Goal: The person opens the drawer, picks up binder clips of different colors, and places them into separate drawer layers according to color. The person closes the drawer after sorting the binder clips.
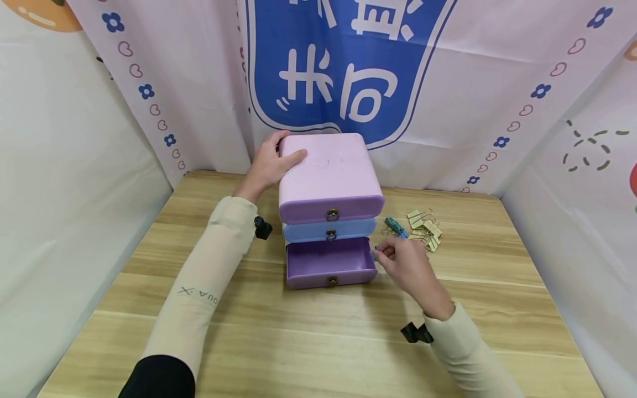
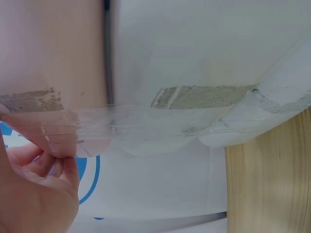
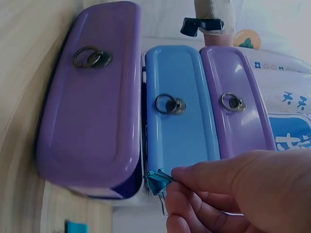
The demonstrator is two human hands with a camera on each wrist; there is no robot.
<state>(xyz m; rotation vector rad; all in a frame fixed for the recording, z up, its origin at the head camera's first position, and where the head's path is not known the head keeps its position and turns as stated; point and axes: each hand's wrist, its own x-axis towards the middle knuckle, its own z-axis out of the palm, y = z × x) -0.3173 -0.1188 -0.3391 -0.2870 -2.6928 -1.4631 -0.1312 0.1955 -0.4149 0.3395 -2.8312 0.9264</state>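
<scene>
A small drawer cabinet [image 1: 328, 171] with a pale pink top stands at the back of the table. Its purple bottom drawer [image 1: 332, 281] is pulled out, with bare purple floor visible inside. The blue middle drawer [image 3: 182, 131] and purple top drawer [image 3: 238, 111] are closed. My left hand [image 1: 269, 163] grips the cabinet's back left corner, thumb on top and fingers curled behind the edge. Beside the open drawer's right wall, my right hand [image 1: 408, 265] pinches a teal binder clip [image 3: 158, 181] between thumb and fingers.
Several gold binder clips [image 1: 432, 228] lie in a pile right of the cabinet, with teal and blue clips [image 1: 395, 226] beside them. A printed cloth [image 1: 438, 99] hangs behind the wooden table [image 1: 308, 331]. Each drawer front carries a ring pull [image 3: 170, 104].
</scene>
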